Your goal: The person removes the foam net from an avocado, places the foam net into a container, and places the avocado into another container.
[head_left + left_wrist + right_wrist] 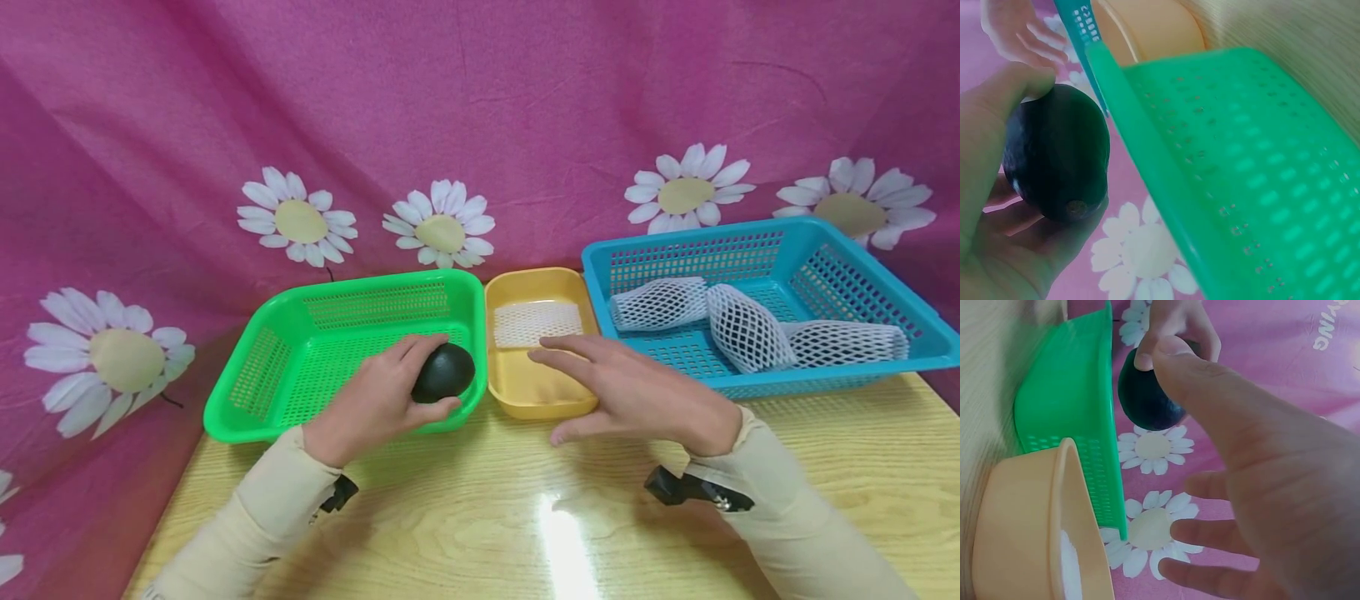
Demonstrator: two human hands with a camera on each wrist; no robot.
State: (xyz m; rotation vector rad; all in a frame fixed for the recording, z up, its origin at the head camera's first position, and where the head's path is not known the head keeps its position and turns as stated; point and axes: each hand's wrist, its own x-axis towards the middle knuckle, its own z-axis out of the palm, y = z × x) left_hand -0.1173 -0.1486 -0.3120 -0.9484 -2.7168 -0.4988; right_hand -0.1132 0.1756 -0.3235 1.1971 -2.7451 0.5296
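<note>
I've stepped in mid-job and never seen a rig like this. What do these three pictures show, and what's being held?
There's no machine: these are a person's bare hands. The wide picture is taken from the head, looking forward and down; the other two are taken from the left and right wrists.

The left hand grips a dark fruit, perhaps an avocado, above the green basket. The right hand is open and holds nothing.

On the wooden table, the green basket stands left, a yellow tray with white netting in the middle, and a blue basket right, holding three netted items.
</note>
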